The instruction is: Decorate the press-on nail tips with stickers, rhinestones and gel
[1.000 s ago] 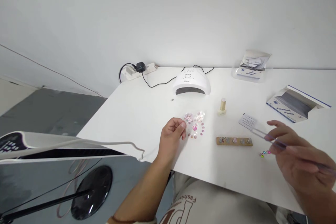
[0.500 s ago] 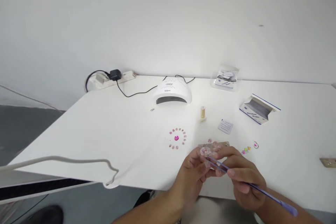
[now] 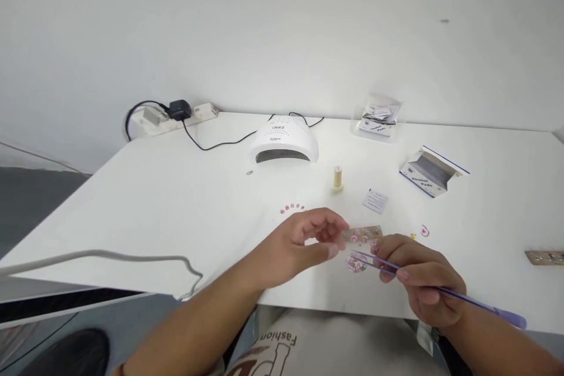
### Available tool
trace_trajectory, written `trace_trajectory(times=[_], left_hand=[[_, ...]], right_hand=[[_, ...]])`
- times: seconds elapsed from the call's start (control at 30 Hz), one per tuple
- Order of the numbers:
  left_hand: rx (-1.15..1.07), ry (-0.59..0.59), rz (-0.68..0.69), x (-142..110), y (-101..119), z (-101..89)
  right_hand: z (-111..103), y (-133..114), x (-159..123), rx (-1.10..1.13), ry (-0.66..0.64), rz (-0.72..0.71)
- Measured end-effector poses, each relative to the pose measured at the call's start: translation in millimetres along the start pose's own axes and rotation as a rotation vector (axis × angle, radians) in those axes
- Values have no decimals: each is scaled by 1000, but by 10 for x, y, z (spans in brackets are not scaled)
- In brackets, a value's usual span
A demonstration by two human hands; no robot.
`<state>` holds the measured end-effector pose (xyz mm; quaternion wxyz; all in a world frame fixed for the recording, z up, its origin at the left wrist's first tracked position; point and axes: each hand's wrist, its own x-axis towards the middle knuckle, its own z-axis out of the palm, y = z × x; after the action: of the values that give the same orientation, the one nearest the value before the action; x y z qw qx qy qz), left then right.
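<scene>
My right hand grips purple tweezers, their tips pointing left over a small round dish of pink pieces near the table's front edge. Just left of the dish, my left hand is open and empty, thumb apart from its curved fingers. Beyond both hands lies a narrow clear strip with pink pieces by it. A row of small pink gems shows past the left hand, which covers others. Small coloured gems lie beyond the right hand.
A white nail lamp stands toward the back. Nearer are a gold-capped bottle, a flat sachet and an open alcohol pad box. A clear bag lies by the wall, and a power strip at the back left.
The round dish, held in my left hand before, now sits on the table. My left hand has let go and moved left; the right hand has shifted slightly right with the tweezers.
</scene>
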<state>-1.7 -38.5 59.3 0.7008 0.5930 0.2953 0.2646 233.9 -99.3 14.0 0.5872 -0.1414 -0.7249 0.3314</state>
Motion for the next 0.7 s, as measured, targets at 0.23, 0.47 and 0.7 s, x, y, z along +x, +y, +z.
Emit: trace_trajectory(times=[0.23, 0.47, 0.7], left_hand=[[-47, -86, -120, 216, -21, 104], [160, 3, -24, 236, -82, 113], [266, 13, 113, 232, -134, 116]], right_hand=[[-107, 5, 86, 42, -29, 19], [-32, 91, 75, 73, 226, 74], [-67, 122, 14, 37, 157, 97]])
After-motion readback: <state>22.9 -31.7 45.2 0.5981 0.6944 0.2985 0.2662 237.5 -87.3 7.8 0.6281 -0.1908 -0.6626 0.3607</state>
